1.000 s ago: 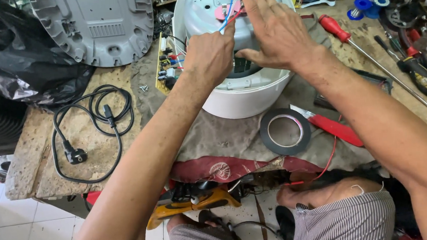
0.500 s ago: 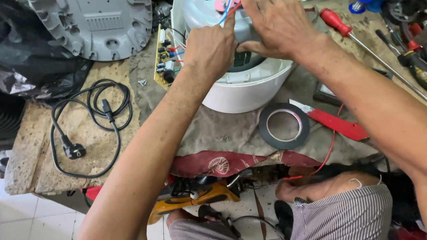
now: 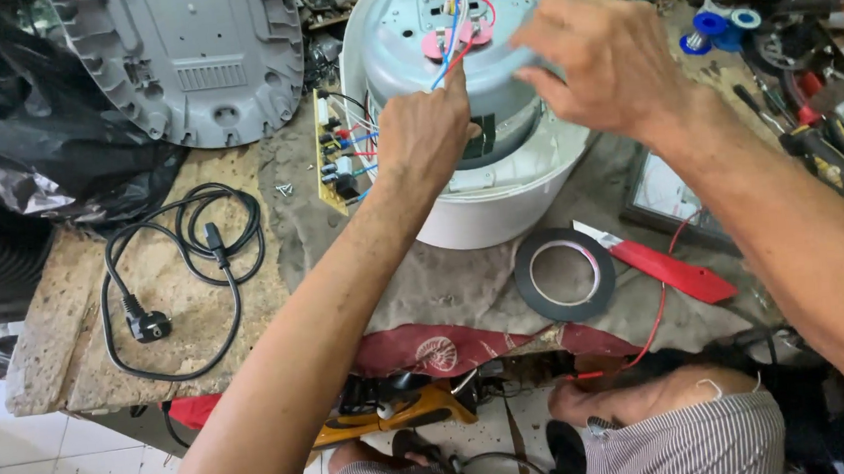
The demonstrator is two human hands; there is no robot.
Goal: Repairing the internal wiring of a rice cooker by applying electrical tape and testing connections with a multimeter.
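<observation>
From the head camera we look down on a white round appliance housing (image 3: 499, 212) standing upside down on the cloth-covered table (image 3: 73, 341); inside it sits a grey metal pot shell (image 3: 419, 59), and on its top a small pink disc (image 3: 458, 36) carries red, blue and yellow wires (image 3: 449, 62). Our left hand (image 3: 425, 133) rests against the metal shell with its fingers curled together and the forefinger raised toward the wires; we cannot tell whether it pinches one. Our right hand (image 3: 603, 61) hovers over the shell's right edge, fingers bent and partly apart, blurred, holding nothing that we can make out. Just left of the housing a green circuit board (image 3: 337, 154) stands on edge, wired into it. Nearer to us lie a black roll of tape (image 3: 563, 275) and, just beside it, a red-handled knife (image 3: 657, 265). A coiled black power cord (image 3: 195, 243) with its plug lies well to the left, below a grey plastic base cover (image 3: 192, 60). Pliers and screwdrivers (image 3: 821, 140) crowd the table's right edge, with blue spools (image 3: 714, 28) behind them.
</observation>
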